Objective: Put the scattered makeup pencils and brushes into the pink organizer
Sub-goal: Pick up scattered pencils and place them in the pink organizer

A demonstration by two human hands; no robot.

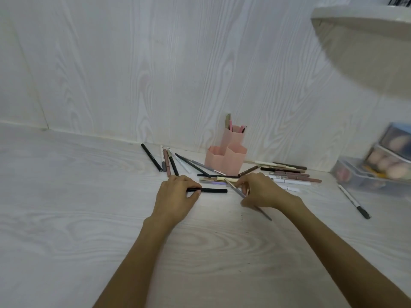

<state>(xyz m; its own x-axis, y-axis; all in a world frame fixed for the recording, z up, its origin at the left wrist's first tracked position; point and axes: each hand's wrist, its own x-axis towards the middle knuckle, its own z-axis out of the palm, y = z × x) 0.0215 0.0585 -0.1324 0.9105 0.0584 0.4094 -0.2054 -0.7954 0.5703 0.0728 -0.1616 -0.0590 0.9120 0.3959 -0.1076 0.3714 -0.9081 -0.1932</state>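
Observation:
The pink organizer (225, 158) stands near the wall, with a few items upright in its tall back compartment. Several makeup pencils lie fanned out to its left (169, 162), in front of it (213, 180) and to its right (289, 172). My left hand (175, 196) pinches one end of a black pencil (214, 190) that lies flat on the table. My right hand (261, 191) holds a thin grey pencil (260, 208) tilted, its lower end pointing toward me. A black-and-white pencil (354, 202) lies alone at the right.
A clear plastic box (355, 176) with makeup sponges sits at the right edge, a second box stacked behind it. A white shelf (367, 41) juts out at the upper right. The white wood-grain table (89, 218) meets the wall just behind the organizer.

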